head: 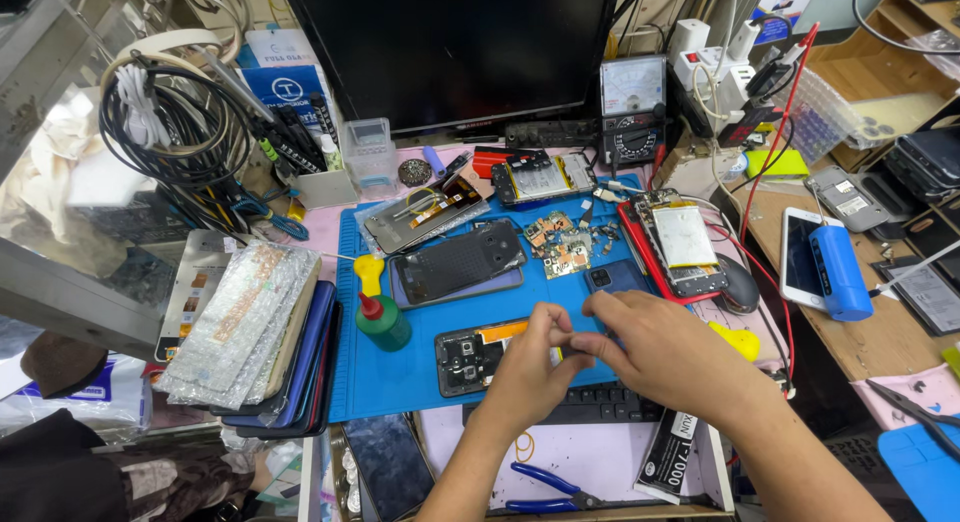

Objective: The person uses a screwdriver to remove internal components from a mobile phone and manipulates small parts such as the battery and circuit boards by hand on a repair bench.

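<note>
Both hands are working over an opened phone (478, 356) that is lying on the blue mat (400, 377) on the worktop (860, 342). The left hand (530, 367) is pinching narrowly with thumb and forefinger above the phone's right end; what it is gripping is too small to tell. The right hand (655, 347) is meeting it fingertip to fingertip, fingers curled close, contents also unclear. A green bottle with red cap (380, 322) is standing just left of the phone. A black keyboard (600, 404) is lying beneath the wrists. Blue-handled pliers (555, 487) are resting nearer the body.
</note>
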